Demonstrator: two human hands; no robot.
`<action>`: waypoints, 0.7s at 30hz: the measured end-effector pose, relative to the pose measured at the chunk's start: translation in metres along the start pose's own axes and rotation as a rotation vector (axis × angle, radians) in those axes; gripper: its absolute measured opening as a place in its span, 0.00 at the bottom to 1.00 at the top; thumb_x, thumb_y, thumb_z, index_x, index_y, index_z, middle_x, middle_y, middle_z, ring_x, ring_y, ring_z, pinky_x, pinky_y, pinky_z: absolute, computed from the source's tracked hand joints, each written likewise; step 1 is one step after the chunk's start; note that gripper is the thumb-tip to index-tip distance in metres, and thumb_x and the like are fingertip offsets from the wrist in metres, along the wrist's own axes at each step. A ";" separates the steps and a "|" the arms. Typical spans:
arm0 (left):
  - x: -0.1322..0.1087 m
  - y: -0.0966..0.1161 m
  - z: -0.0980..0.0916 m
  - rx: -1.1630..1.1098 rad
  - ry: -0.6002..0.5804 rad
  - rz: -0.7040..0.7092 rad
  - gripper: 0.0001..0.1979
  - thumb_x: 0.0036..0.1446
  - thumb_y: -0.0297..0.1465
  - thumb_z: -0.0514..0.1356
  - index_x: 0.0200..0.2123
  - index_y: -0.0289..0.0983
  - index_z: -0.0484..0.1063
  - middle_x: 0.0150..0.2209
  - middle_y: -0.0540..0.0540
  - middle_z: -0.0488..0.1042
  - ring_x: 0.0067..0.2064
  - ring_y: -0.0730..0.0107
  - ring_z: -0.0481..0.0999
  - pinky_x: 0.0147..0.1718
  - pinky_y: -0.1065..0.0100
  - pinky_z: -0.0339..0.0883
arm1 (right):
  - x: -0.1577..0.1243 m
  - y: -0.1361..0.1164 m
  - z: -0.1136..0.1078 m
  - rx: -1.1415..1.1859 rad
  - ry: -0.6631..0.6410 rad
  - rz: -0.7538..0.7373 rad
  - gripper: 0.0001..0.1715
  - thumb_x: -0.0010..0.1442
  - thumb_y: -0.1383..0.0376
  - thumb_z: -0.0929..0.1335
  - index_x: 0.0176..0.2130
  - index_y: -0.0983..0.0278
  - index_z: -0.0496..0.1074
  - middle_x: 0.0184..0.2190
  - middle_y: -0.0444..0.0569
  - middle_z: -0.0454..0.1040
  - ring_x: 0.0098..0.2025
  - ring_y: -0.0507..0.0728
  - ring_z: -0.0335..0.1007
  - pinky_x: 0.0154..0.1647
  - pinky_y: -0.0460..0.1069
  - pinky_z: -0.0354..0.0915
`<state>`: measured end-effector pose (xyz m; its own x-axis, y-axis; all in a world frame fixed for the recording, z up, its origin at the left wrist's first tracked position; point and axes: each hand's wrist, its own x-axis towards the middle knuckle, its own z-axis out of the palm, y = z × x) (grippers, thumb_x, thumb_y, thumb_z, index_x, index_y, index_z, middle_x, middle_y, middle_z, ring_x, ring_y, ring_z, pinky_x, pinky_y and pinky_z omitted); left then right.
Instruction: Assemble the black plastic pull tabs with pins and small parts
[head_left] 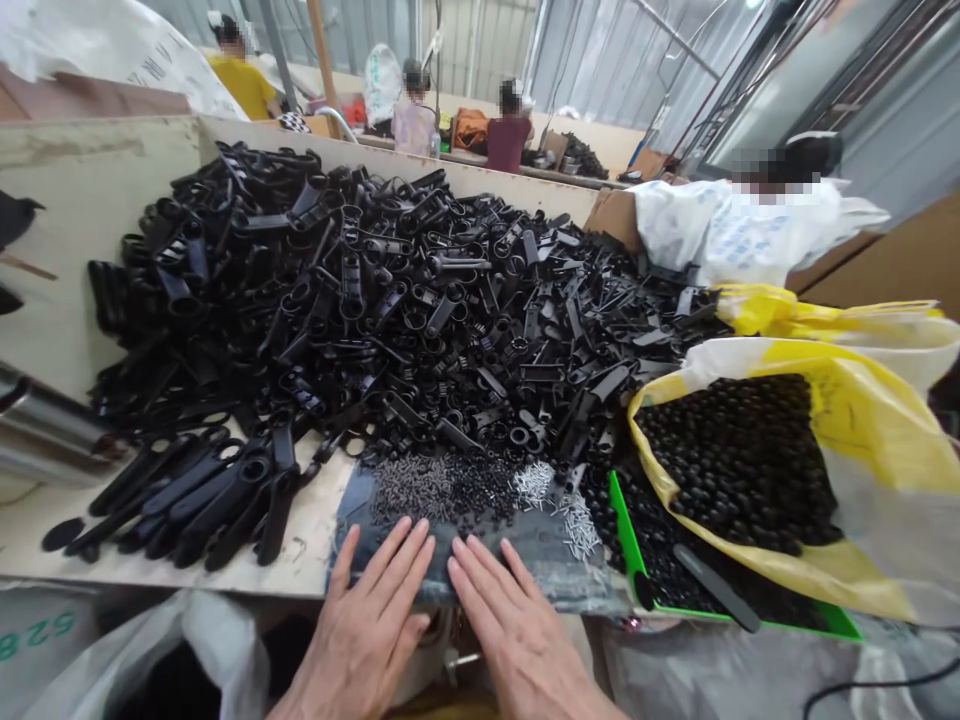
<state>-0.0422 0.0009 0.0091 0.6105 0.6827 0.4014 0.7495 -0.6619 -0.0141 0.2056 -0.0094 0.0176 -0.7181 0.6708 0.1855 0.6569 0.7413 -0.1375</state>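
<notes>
My left hand (375,610) lies flat, palm down, on the front of a dark blue cloth (442,575), its fingers stretched out. Beside it my right hand (506,610) rests the same way, fingers straight and holding nothing. Just beyond the fingertips are small heaps of parts on the cloth: brownish-grey pieces (412,485), tiny black pieces (480,490) and silver metal pins (579,525). Left of the cloth lies a row of long black plastic handles (217,500). Behind everything rises a large pile of loose black plastic parts (390,290).
At right, a yellow-and-white sack (885,470) full of small black pieces stands by a bright green tray (622,530). A metal cylinder (45,420) is at the left edge. White sacks (172,650) hang below the table edge. Several people (510,135) sit farther back.
</notes>
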 end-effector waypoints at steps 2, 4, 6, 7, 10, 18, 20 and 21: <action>0.007 0.002 -0.003 -0.011 -0.003 -0.015 0.31 0.65 0.28 0.56 0.70 0.29 0.59 0.69 0.38 0.65 0.70 0.54 0.64 0.72 0.42 0.23 | 0.000 0.005 -0.006 0.006 0.016 0.018 0.45 0.56 0.77 0.60 0.72 0.75 0.55 0.73 0.59 0.55 0.76 0.65 0.46 0.69 0.69 0.60; 0.018 0.005 -0.006 -0.021 -0.029 -0.038 0.30 0.67 0.29 0.55 0.70 0.29 0.59 0.69 0.38 0.66 0.70 0.54 0.64 0.72 0.43 0.20 | 0.002 0.013 -0.012 -0.007 0.021 0.073 0.45 0.56 0.78 0.59 0.72 0.75 0.55 0.73 0.60 0.55 0.76 0.64 0.47 0.70 0.70 0.58; 0.027 0.006 -0.010 -0.028 -0.057 -0.053 0.28 0.68 0.30 0.55 0.69 0.30 0.61 0.69 0.38 0.66 0.70 0.54 0.65 0.72 0.44 0.18 | 0.002 0.021 -0.015 -0.037 0.010 0.105 0.45 0.58 0.79 0.58 0.72 0.73 0.54 0.73 0.59 0.55 0.75 0.64 0.49 0.70 0.69 0.57; 0.029 0.006 -0.011 -0.032 -0.064 -0.052 0.27 0.69 0.30 0.55 0.69 0.30 0.62 0.69 0.38 0.67 0.70 0.55 0.65 0.72 0.45 0.17 | 0.001 0.025 -0.015 -0.055 0.008 0.099 0.44 0.58 0.79 0.58 0.72 0.73 0.54 0.73 0.59 0.56 0.75 0.64 0.50 0.70 0.69 0.58; 0.029 0.003 -0.015 -0.043 -0.086 0.004 0.27 0.69 0.30 0.55 0.68 0.30 0.62 0.69 0.38 0.67 0.70 0.58 0.66 0.72 0.48 0.17 | -0.004 0.032 -0.013 -0.099 0.044 0.032 0.44 0.58 0.78 0.58 0.73 0.72 0.54 0.71 0.60 0.59 0.73 0.66 0.55 0.68 0.70 0.60; 0.015 0.003 -0.003 -0.129 0.032 0.058 0.24 0.64 0.25 0.53 0.63 0.32 0.69 0.65 0.42 0.74 0.70 0.61 0.65 0.74 0.46 0.28 | 0.050 0.059 -0.038 -0.006 0.150 0.347 0.37 0.65 0.80 0.56 0.68 0.63 0.65 0.54 0.56 0.78 0.47 0.58 0.79 0.46 0.51 0.73; 0.015 0.001 0.001 -0.126 0.046 0.065 0.25 0.65 0.25 0.52 0.64 0.32 0.68 0.65 0.41 0.74 0.70 0.61 0.65 0.74 0.46 0.28 | 0.076 0.068 -0.045 0.000 0.124 0.511 0.24 0.71 0.73 0.59 0.60 0.62 0.72 0.46 0.52 0.79 0.36 0.56 0.80 0.33 0.48 0.70; 0.014 0.000 0.003 -0.125 0.056 0.070 0.25 0.66 0.26 0.51 0.64 0.32 0.67 0.65 0.41 0.73 0.70 0.61 0.64 0.74 0.46 0.29 | 0.086 0.072 -0.046 -0.002 0.115 0.550 0.17 0.72 0.69 0.62 0.54 0.62 0.75 0.44 0.51 0.79 0.33 0.56 0.79 0.31 0.47 0.68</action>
<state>-0.0325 0.0116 0.0124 0.6421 0.6177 0.4540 0.6660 -0.7428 0.0685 0.2011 0.1006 0.0684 -0.2403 0.9516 0.1915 0.9280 0.2830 -0.2422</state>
